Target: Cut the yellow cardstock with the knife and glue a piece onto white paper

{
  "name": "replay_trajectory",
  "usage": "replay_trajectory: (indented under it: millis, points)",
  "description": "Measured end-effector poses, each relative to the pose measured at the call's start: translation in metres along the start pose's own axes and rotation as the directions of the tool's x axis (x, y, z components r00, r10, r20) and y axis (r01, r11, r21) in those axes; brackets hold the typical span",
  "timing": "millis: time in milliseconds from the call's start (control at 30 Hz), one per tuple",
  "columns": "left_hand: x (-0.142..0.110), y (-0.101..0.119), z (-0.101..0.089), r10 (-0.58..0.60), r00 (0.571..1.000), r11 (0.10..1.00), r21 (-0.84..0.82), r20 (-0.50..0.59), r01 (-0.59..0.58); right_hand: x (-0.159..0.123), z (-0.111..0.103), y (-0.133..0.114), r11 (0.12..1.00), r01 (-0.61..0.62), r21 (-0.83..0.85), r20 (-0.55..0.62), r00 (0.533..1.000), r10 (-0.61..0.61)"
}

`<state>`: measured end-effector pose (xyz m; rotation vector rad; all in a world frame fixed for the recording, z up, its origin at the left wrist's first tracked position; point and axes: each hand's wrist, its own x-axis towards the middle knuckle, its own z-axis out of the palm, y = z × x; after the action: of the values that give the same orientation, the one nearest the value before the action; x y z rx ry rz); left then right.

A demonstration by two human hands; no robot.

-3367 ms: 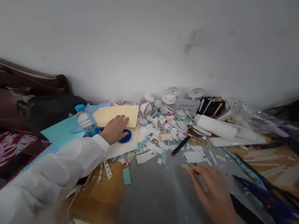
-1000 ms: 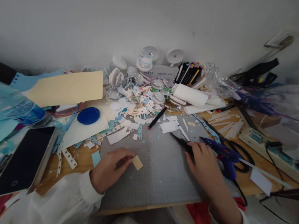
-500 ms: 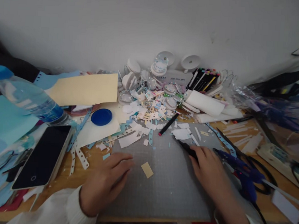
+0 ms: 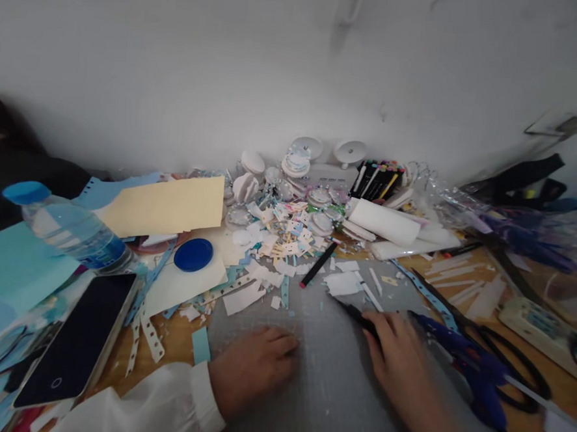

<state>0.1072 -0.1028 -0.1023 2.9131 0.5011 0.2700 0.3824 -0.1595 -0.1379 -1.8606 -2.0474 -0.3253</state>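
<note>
Grey mat (image 4: 327, 381) at six o'clock, and my left hand (image 4: 258, 365) has just covered the yellow card, probably beneath it; that grip I can't tell. At five, my right hand (image 4: 400, 356) stays clamped round the black tool (image 4: 355, 316).

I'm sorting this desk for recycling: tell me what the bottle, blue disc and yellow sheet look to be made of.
Bottle: clear, shiny plastic, judging by its see-through wall. Blue disc: probably smooth plastic, given its even colour, though painted metal is possible. Yellow sheet: matte paper or thin card, going by its glare-free face; which, I can't tell.
</note>
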Motion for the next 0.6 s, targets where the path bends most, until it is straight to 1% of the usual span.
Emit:
replay_trajectory:
  millis: [67,133,200,233,267,300,333,367,433,467,500,533,600]
  points:
    - [0.007,-0.001,0.005,-0.008,1.0,0.998,0.06,-0.03,0.01,-0.007,0.004,-0.001,1.0,0.012,0.011,-0.018,1.0,-0.012]
    - [0.011,-0.007,0.0,-0.033,0.998,0.994,0.1,-0.057,0.038,-0.013,0.008,-0.001,1.0,0.017,0.018,-0.057,0.998,-0.016]
    - [0.011,-0.021,-0.018,-0.098,0.99,0.984,0.138,-0.103,0.111,-0.019,0.013,0.0,0.999,0.011,0.035,-0.093,0.996,-0.008]
    - [0.009,-0.03,-0.029,-0.16,0.978,0.97,0.161,-0.136,0.181,-0.022,0.015,0.0,0.999,0.009,0.048,-0.105,0.995,-0.004]
    - [0.007,-0.042,-0.043,-0.238,0.954,0.945,0.184,-0.181,0.271,-0.025,0.016,-0.001,0.998,0.011,0.063,-0.121,0.993,-0.003]
    - [0.004,-0.055,-0.056,-0.325,0.916,0.905,0.206,-0.234,0.373,-0.028,0.016,-0.002,0.997,0.019,0.08,-0.14,0.99,-0.008]
    - [0.001,-0.069,-0.069,-0.411,0.865,0.849,0.225,-0.289,0.478,-0.031,0.015,-0.004,0.994,0.037,0.101,-0.163,0.986,-0.02]
    - [-0.002,-0.083,-0.08,-0.492,0.805,0.783,0.236,-0.333,0.576,-0.034,0.013,-0.008,0.99,0.064,0.125,-0.192,0.981,-0.039]
    - [-0.009,-0.111,-0.097,-0.615,0.691,0.65,0.253,-0.38,0.717,-0.038,0.004,-0.018,0.975,0.135,0.179,-0.252,0.964,-0.087]
    - [-0.011,-0.122,-0.104,-0.662,0.643,0.592,0.257,-0.385,0.764,-0.039,-0.002,-0.024,0.965,0.164,0.207,-0.272,0.957,-0.104]
    - [-0.013,-0.131,-0.109,-0.701,0.603,0.544,0.261,-0.381,0.797,-0.039,-0.008,-0.031,0.954,0.189,0.234,-0.283,0.952,-0.119]
    - [-0.015,-0.136,-0.115,-0.732,0.573,0.509,0.263,-0.369,0.819,-0.038,-0.014,-0.038,0.944,0.206,0.259,-0.29,0.948,-0.128]
    - [-0.015,-0.138,-0.128,-0.771,0.515,0.446,0.26,-0.375,0.856,-0.032,-0.024,-0.053,0.925,0.23,0.303,-0.291,0.946,-0.14]
